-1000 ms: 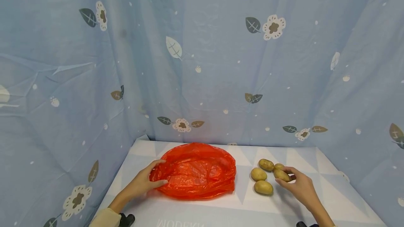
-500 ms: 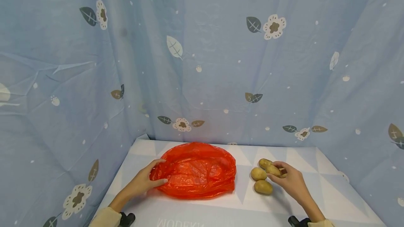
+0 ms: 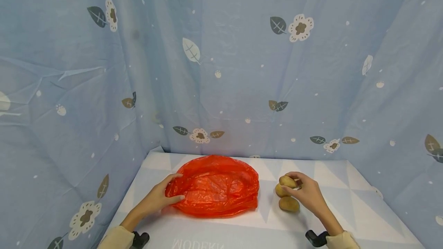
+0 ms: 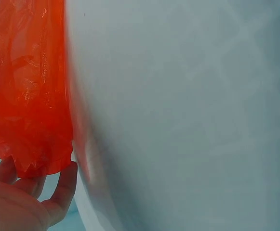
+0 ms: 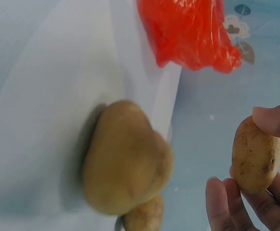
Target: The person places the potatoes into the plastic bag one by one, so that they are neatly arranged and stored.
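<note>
Taking 12 o'clock as pointing away from the person, the left hand (image 3: 155, 200) is holding the bag (image 3: 216, 197) at its 9 o'clock edge. Thumb and fingers are standing apart and curving over the rim; how firmly they are gripping the film, I cannot tell. The bag is lying on the table (image 3: 207, 226), its mouth gaping up, so the opening looks ready. No potato is plainly showing inside, though the creases are making that hard to judge.

Near the bag's 3 o'clock edge, the left potato (image 3: 279, 190) is resting on the table. The near potato (image 3: 289, 204) is lying at about its 5 o'clock. The held potato (image 3: 287, 181) is sitting at about its 1 o'clock in the head view, and in the right wrist view it is looking raised. A 3rd potato (image 5: 143, 216) on the table is showing beyond these 2. The right hand (image 3: 308, 193) is pinching the held potato between thumb and fingers.

By my reading, 1 potato is picked up but not yet bagged, and at least 3 are left lying outside.
</note>
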### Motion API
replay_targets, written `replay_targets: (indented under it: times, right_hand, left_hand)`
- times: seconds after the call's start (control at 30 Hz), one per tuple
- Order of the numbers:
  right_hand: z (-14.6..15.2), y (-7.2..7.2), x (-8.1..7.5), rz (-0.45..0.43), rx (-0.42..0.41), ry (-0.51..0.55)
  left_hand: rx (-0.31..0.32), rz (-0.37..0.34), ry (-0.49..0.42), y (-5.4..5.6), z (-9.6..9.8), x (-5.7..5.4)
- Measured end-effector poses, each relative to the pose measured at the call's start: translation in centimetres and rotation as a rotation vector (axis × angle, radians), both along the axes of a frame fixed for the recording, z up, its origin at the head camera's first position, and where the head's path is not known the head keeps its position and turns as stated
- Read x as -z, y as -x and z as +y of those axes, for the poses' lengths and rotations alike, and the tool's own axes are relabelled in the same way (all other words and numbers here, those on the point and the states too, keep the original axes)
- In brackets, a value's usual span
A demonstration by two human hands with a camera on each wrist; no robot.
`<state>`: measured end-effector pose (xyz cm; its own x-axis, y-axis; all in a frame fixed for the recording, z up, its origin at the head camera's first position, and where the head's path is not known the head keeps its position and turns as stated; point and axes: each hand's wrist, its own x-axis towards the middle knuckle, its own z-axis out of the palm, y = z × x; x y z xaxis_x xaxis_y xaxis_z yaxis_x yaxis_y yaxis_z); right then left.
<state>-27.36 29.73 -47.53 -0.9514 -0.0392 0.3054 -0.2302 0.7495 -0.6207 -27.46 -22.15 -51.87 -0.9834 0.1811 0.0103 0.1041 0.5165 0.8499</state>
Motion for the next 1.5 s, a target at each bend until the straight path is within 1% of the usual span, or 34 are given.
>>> replay_targets:
  times: [0.07,0.33,0.6,0.73,0.9,1.0,1.3,1.5]
  right_hand:
    - [-0.5,0.3,-0.1,-0.021,-0.004,0.010]
    - [-2.5,0.9,-0.8,-0.042,-0.059,0.036]
    - [-4.9,1.6,-1.5,-0.029,-0.080,0.028]
    - [-5.8,1.7,-1.8,-0.057,-0.082,0.040]
    - [-6.6,1.8,-1.6,-0.094,-0.097,0.087]
    - [-7.2,1.9,-1.6,-0.084,-0.116,0.095]
    - [-9.5,2.8,-1.6,-0.011,-0.207,0.078]
    - [-11.0,3.3,-1.3,-0.010,-0.237,0.089]
  left_hand:
    - [0.007,0.002,0.001,0.0,0.0,-0.1]
    - [0.015,0.014,0.003,0.2,0.1,-0.2]
    - [0.017,0.022,-0.004,0.2,0.1,-0.2]
    - [0.023,0.027,-0.010,0.2,0.1,-0.2]
    - [0.036,0.027,-0.017,0.3,0.2,-0.1]
    - [0.035,0.026,-0.019,0.2,0.1,-0.1]
    - [0.025,0.026,-0.013,-0.1,0.3,-0.3]
    - [0.023,0.022,-0.004,-0.1,0.3,-0.1]
